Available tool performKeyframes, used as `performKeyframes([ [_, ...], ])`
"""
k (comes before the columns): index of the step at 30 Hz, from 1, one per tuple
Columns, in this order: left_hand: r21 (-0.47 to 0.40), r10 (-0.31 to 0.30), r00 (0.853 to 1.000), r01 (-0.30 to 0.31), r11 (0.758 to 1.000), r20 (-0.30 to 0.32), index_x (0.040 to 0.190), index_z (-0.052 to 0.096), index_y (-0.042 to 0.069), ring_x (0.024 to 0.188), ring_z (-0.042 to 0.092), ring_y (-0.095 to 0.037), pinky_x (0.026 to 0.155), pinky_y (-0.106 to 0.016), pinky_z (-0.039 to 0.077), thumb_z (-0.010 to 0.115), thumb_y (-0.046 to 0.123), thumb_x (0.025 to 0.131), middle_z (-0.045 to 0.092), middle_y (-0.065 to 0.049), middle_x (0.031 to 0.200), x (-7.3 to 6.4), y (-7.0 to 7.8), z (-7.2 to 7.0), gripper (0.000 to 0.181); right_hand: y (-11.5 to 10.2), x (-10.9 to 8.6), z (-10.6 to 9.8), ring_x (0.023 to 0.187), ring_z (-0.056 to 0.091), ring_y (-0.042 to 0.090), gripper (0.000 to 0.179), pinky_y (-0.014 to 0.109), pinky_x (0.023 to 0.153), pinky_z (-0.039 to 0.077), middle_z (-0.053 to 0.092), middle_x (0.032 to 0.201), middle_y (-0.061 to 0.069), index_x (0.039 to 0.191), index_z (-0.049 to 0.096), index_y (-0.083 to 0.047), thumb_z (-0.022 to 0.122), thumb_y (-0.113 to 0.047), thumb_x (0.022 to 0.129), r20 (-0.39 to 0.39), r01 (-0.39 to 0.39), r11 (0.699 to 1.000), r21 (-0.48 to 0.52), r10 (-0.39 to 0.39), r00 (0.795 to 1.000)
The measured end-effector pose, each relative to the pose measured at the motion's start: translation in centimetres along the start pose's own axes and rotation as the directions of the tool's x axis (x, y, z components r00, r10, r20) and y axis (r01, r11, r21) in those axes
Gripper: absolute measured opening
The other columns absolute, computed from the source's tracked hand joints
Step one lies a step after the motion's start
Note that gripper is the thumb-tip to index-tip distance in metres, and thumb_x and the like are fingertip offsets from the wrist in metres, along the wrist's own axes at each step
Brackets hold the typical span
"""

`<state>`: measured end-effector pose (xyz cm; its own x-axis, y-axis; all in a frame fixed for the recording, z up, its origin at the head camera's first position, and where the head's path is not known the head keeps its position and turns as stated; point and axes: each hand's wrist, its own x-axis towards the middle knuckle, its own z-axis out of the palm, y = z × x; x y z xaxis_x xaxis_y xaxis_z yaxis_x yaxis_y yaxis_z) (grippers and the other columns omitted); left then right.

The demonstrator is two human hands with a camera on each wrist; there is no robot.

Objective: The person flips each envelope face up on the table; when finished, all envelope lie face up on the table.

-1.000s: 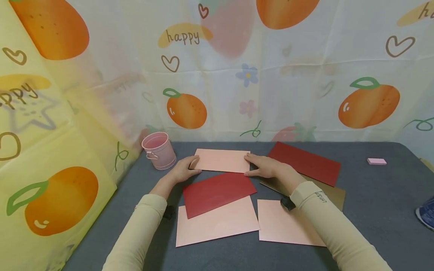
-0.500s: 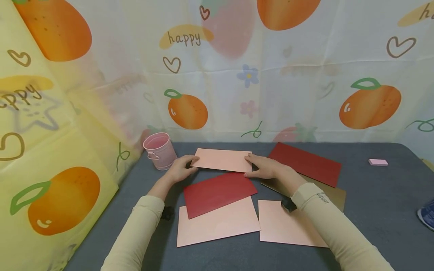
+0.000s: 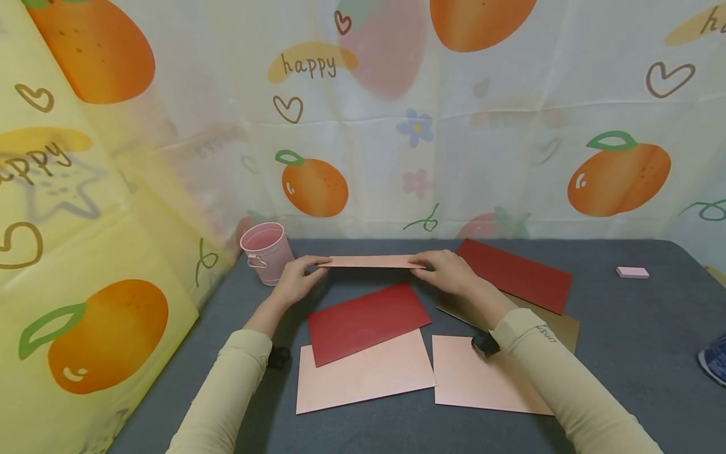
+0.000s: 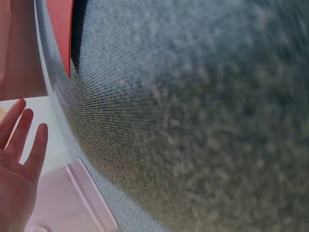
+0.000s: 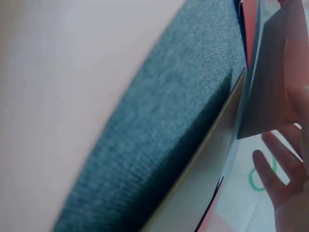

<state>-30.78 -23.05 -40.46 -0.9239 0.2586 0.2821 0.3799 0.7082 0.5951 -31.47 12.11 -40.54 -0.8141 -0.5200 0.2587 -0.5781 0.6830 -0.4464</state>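
Observation:
Both hands hold a light pink card (image 3: 371, 261) by its two short ends, raised above the table and seen almost edge-on in the head view. The left hand (image 3: 296, 278) pinches the left end, its other fingers spread in the left wrist view. At the right end, the right hand (image 3: 448, 272) pinches the card; several of its fingers stretch out beyond it in the right wrist view. Below the raised card a red card (image 3: 368, 321) lies partly over a larger pink card (image 3: 374, 378). Another pink card (image 3: 465, 381) is partly hidden by the right forearm.
A pink bucket (image 3: 269, 261) stands close to the left hand. Back right, a red card (image 3: 516, 277) overlaps a brown card (image 3: 547, 315). A small pink block (image 3: 632, 272) lies farther right. A printed curtain (image 3: 482, 183) hangs behind the grey table (image 3: 635, 353).
The held pink card has tipped from showing its broad face to nearly edge-on, uncovering more of the red card below. Both hands have turned with it.

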Motion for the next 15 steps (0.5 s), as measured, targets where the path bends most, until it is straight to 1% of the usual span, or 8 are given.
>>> performKeyframes([
  [1, -0.014, 0.001, 1.0, -0.002, 1.0, -0.017, 0.119, 0.07, 0.008, 0.113, 0.06, -0.028, 0.089, -0.046, 0.052, 0.066, 0.011, 0.093, 0.067, -0.011, 0.119, 0.0, 0.04, -0.03, 0.027, -0.05, 0.04, 0.01, 0.103, 0.065, 0.025, 0.033, 0.043, 0.082, 0.052, 0.07, 0.115, 0.007, 0.125, 0.067, -0.01, 0.066, -0.022, 0.094, -0.023, -0.002, 1.0, 0.007, 0.002, 1.0],
  [3, -0.051, 0.002, 0.999, -0.004, 0.999, -0.044, 0.117, 0.071, 0.007, 0.11, 0.061, -0.028, 0.089, -0.045, 0.052, 0.066, 0.009, 0.093, 0.068, -0.011, 0.116, 0.0, 0.1, -0.11, 0.025, -0.16, 0.08, 0.01, 0.099, 0.066, 0.024, 0.029, 0.039, 0.072, 0.052, 0.07, 0.113, 0.007, 0.122, 0.069, -0.012, 0.066, -0.02, 0.094, -0.061, -0.006, 1.0, 0.027, 0.008, 0.998],
  [5, -0.092, -0.002, 0.998, -0.004, 0.996, -0.065, 0.116, 0.071, 0.006, 0.109, 0.062, -0.027, 0.091, -0.045, 0.051, 0.066, 0.009, 0.093, 0.069, -0.011, 0.114, 0.09, 0.07, -0.17, 0.023, -0.28, 0.13, 0.0, 0.097, 0.066, 0.023, 0.026, 0.037, 0.068, 0.05, 0.071, 0.11, 0.006, 0.119, 0.071, -0.013, 0.066, -0.017, 0.094, -0.098, -0.006, 0.999, 0.049, 0.011, 0.995],
  [8, -0.153, -0.02, 0.996, 0.006, 0.988, -0.089, 0.115, 0.072, 0.007, 0.107, 0.063, -0.026, 0.092, -0.044, 0.051, 0.066, 0.01, 0.094, 0.07, -0.01, 0.111, 0.28, 0.13, -0.22, 0.022, -0.45, 0.21, -0.02, 0.096, 0.066, 0.025, 0.023, 0.039, 0.071, 0.051, 0.072, 0.108, 0.007, 0.115, 0.072, -0.011, 0.067, -0.014, 0.093, -0.142, -0.014, 0.996, 0.086, 0.026, 0.99],
  [10, -0.188, -0.036, 0.994, 0.015, 0.982, -0.106, 0.113, 0.072, 0.007, 0.105, 0.064, -0.025, 0.09, -0.043, 0.051, 0.066, 0.012, 0.094, 0.07, -0.01, 0.109, 0.38, 0.22, -0.22, 0.021, -0.57, 0.28, -0.06, 0.099, 0.066, 0.027, 0.022, 0.042, 0.082, 0.053, 0.072, 0.106, 0.007, 0.114, 0.072, -0.01, 0.067, -0.013, 0.093, -0.17, -0.022, 0.994, 0.106, 0.04, 0.985],
  [11, -0.21, -0.045, 0.992, 0.02, 0.978, -0.115, 0.113, 0.072, 0.007, 0.104, 0.065, -0.025, 0.089, -0.042, 0.051, 0.067, 0.013, 0.094, 0.071, -0.01, 0.108, 0.42, 0.29, -0.2, 0.021, -0.64, 0.33, -0.08, 0.099, 0.066, 0.027, 0.021, 0.044, 0.083, 0.053, 0.072, 0.105, 0.008, 0.112, 0.072, -0.009, 0.067, -0.013, 0.093, -0.181, -0.031, 0.992, 0.122, 0.053, 0.982],
  [15, -0.285, -0.091, 0.985, 0.046, 0.958, -0.146, 0.111, 0.071, 0.006, 0.103, 0.064, -0.024, 0.09, -0.039, 0.051, 0.067, 0.016, 0.094, 0.07, -0.011, 0.107, 0.54, 0.61, -0.15, 0.02, -0.82, 0.57, -0.03, 0.094, 0.068, 0.027, 0.015, 0.042, 0.081, 0.055, 0.072, 0.099, 0.006, 0.106, 0.073, -0.011, 0.069, -0.015, 0.092, -0.215, -0.075, 0.975, 0.21, 0.121, 0.969],
])
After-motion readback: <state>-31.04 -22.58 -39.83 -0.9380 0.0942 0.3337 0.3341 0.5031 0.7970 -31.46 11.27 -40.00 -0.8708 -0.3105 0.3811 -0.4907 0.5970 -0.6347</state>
